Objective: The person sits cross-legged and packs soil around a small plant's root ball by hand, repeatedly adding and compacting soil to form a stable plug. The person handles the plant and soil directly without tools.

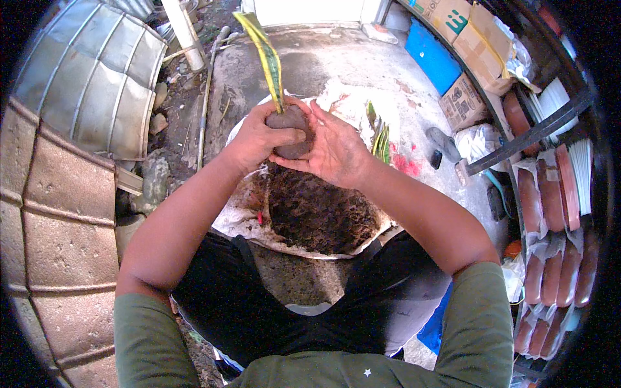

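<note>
Between both palms I hold a rounded dark ball of soil (290,127), apparently packed about the base of a snake plant leaf (271,68). The leaf is green with yellow edges and points up and away from me. My left hand (264,136) wraps the ball from the left, its thumb lying across the front. My right hand (335,145) cups the right side with its fingers against the ball. Below the hands, dark fibrous soil (320,213) lies on a white sack (237,213) in front of my knees. A small red object (260,218) rests on the sack's left part.
More variegated snake plant leaves (381,140) stand beyond my right forearm. Further right are a grey sandal (443,144), cardboard boxes (485,48), a blue panel (432,56) and a rack of wrapped brown pieces (538,271). Corrugated sheets (73,194) line the left side.
</note>
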A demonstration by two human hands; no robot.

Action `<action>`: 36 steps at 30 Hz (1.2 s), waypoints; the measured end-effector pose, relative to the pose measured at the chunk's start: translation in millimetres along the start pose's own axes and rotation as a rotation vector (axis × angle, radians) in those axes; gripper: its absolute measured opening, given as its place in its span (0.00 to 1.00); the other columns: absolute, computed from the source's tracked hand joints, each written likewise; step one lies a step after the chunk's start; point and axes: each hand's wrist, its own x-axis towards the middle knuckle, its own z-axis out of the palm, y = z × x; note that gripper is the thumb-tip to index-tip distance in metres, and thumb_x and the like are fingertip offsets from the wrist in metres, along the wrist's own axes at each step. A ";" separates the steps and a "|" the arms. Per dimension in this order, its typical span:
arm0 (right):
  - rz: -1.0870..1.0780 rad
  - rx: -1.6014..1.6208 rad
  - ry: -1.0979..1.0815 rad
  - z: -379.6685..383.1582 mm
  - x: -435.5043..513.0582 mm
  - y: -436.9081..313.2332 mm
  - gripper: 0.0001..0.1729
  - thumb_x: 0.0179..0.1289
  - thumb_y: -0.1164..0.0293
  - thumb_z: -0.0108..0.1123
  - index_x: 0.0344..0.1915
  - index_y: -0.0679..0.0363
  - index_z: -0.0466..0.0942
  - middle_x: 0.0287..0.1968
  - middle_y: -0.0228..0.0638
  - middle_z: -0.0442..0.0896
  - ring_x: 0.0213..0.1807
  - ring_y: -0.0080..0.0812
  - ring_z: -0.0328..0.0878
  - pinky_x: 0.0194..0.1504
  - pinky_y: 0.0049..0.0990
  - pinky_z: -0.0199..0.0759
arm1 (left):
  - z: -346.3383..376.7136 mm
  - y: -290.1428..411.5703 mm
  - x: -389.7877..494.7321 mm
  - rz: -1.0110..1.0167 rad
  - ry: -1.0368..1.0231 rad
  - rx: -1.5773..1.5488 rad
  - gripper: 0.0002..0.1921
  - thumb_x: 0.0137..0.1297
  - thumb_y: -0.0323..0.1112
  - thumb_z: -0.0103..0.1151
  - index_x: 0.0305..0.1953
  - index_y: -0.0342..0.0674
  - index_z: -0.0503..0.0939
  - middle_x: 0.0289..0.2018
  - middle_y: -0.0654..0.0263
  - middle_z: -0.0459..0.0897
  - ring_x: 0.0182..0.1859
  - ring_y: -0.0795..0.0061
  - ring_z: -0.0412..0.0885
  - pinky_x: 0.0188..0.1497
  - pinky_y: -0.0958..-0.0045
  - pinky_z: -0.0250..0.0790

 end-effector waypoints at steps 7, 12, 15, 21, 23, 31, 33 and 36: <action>0.047 -0.055 0.093 -3.5 3.8 7.0 0.26 0.78 0.49 0.54 0.67 0.47 0.70 0.61 0.30 0.79 0.62 0.35 0.79 0.67 0.52 0.72 | 4.6 -8.5 3.8 -0.055 0.067 0.103 0.26 0.51 0.27 0.71 0.55 0.35 0.80 0.45 0.63 0.85 0.46 0.71 0.84 0.54 0.68 0.77; -0.036 -0.046 0.123 0.2 5.1 11.5 0.22 0.79 0.50 0.54 0.66 0.43 0.71 0.60 0.28 0.79 0.59 0.34 0.79 0.64 0.49 0.72 | 0.5 -13.3 12.9 -0.019 -0.048 -0.030 0.34 0.47 0.27 0.70 0.61 0.34 0.75 0.52 0.62 0.85 0.55 0.66 0.84 0.64 0.65 0.74; -0.005 -0.067 0.117 3.0 4.3 3.0 0.21 0.80 0.50 0.50 0.65 0.43 0.72 0.59 0.29 0.79 0.59 0.34 0.79 0.62 0.49 0.73 | 0.3 -6.2 9.9 -0.007 -0.062 0.194 0.36 0.49 0.28 0.72 0.64 0.37 0.74 0.53 0.63 0.84 0.56 0.68 0.83 0.64 0.66 0.73; -0.017 -0.046 0.260 -10.8 11.7 6.9 0.21 0.81 0.48 0.44 0.61 0.46 0.73 0.56 0.32 0.81 0.51 0.34 0.83 0.48 0.42 0.81 | 6.3 -20.5 13.7 0.103 -0.060 0.264 0.42 0.51 0.31 0.78 0.69 0.41 0.70 0.57 0.65 0.81 0.57 0.72 0.80 0.64 0.68 0.71; -0.029 -0.063 0.319 -15.8 11.5 8.2 0.21 0.80 0.48 0.45 0.61 0.46 0.73 0.55 0.32 0.81 0.49 0.35 0.83 0.46 0.40 0.81 | 9.4 -24.0 14.1 0.187 -0.054 0.297 0.43 0.50 0.33 0.80 0.69 0.40 0.70 0.57 0.64 0.81 0.58 0.72 0.79 0.64 0.68 0.71; -0.060 -0.169 0.513 4.8 9.2 3.3 0.22 0.80 0.47 0.47 0.60 0.48 0.73 0.55 0.33 0.81 0.50 0.37 0.83 0.44 0.42 0.81 | 23.4 -24.6 8.7 0.199 0.087 0.390 0.38 0.49 0.35 0.81 0.62 0.37 0.74 0.51 0.62 0.82 0.54 0.75 0.80 0.61 0.69 0.73; -0.063 -0.150 0.568 3.7 8.5 7.3 0.24 0.80 0.47 0.46 0.61 0.50 0.72 0.57 0.34 0.81 0.51 0.38 0.83 0.45 0.45 0.81 | 25.2 -25.5 8.9 0.218 0.100 0.429 0.37 0.48 0.36 0.81 0.61 0.36 0.75 0.50 0.61 0.84 0.52 0.75 0.82 0.59 0.69 0.74; 0.061 -0.185 0.523 -5.9 9.7 6.7 0.28 0.82 0.44 0.42 0.65 0.52 0.69 0.61 0.37 0.78 0.56 0.42 0.82 0.50 0.50 0.82 | 25.2 -22.5 5.1 0.137 0.103 0.575 0.33 0.50 0.37 0.80 0.58 0.35 0.80 0.45 0.61 0.87 0.47 0.75 0.84 0.54 0.68 0.77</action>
